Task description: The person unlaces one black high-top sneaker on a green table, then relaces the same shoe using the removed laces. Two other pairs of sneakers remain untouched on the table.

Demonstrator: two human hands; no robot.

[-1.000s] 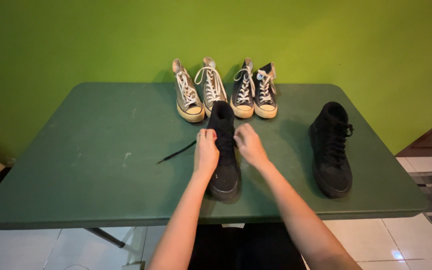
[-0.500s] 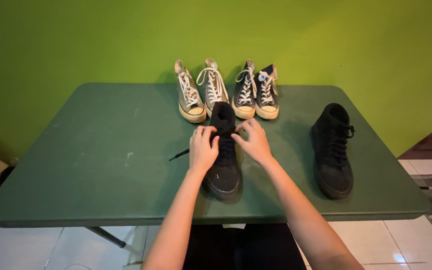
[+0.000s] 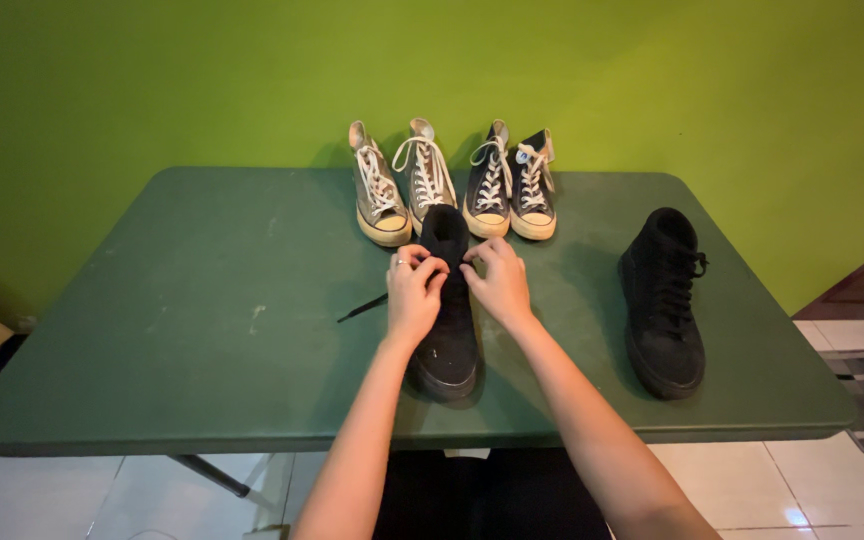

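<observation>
We see a black high-top shoe (image 3: pixel 448 330) under our fingers, toe toward us, on the green table (image 3: pixel 202 330). Our left hand (image 3: pixel 412 297) and right hand (image 3: pixel 498 284) pinch its laces near the collar; a loose lace end (image 3: pixel 362 309) trails left of the left fingers. Beyond the fingertips stand two grey sneakers (image 3: pixel 399 185) and two black-and-white sneakers (image 3: pixel 512 185); well right of the right fingers sits another black shoe (image 3: pixel 664 300).

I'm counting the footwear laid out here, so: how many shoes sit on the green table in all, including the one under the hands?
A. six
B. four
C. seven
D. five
A: two pale high-tops and two dark high-tops with white laces stand at the back edge, one black shoe stands alone on the right, and another black shoe lies under the left hand and right hand.
</observation>
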